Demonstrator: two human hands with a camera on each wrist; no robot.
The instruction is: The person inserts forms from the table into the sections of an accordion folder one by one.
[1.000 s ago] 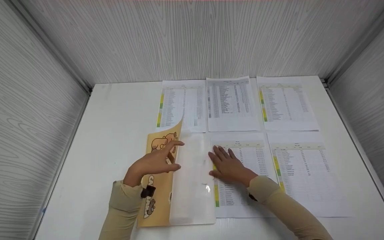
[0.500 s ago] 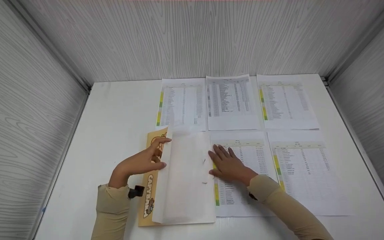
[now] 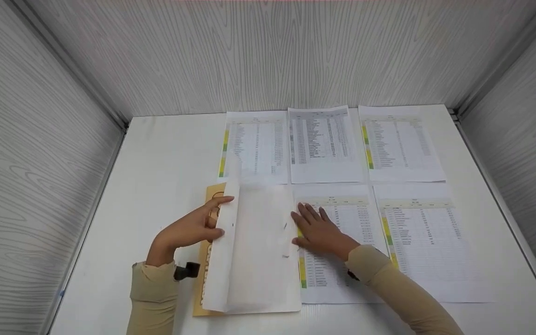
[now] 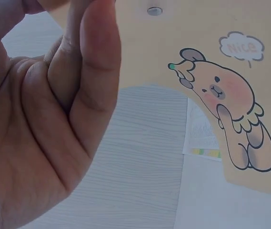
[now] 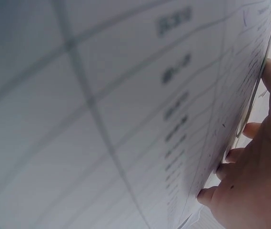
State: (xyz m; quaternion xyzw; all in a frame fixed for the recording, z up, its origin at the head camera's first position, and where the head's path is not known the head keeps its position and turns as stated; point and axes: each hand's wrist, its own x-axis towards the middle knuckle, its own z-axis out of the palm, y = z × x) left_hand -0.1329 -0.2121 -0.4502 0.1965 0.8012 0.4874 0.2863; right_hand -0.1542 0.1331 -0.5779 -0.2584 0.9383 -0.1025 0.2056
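Observation:
A folder (image 3: 263,260) with a yellow cover (image 3: 199,298) lies on the table. The cover's loose edge is bent up and over to the left, baring its white inner face. At that edge my left hand (image 3: 189,230) holds the cover with thumb and fingers. In the left wrist view the cover's outer face shows a capybara drawing (image 4: 230,90) and a round metal stud (image 4: 155,10); the fingertips there are partly out of frame. My right hand (image 3: 321,232) rests palm down, fingers straight, on a printed sheet (image 3: 338,284) beside the folder.
More printed sheets lie behind and to the right: one at back left (image 3: 256,139), one at back middle (image 3: 324,172), one at back right (image 3: 403,172) and one at front right (image 3: 428,270). Wood-patterned panels (image 3: 249,56) enclose the white table (image 3: 156,163).
My left hand has moved left, drawing the cover's edge over with it. More of the white inner face shows and the yellow strip is narrower. My right hand has stayed still.

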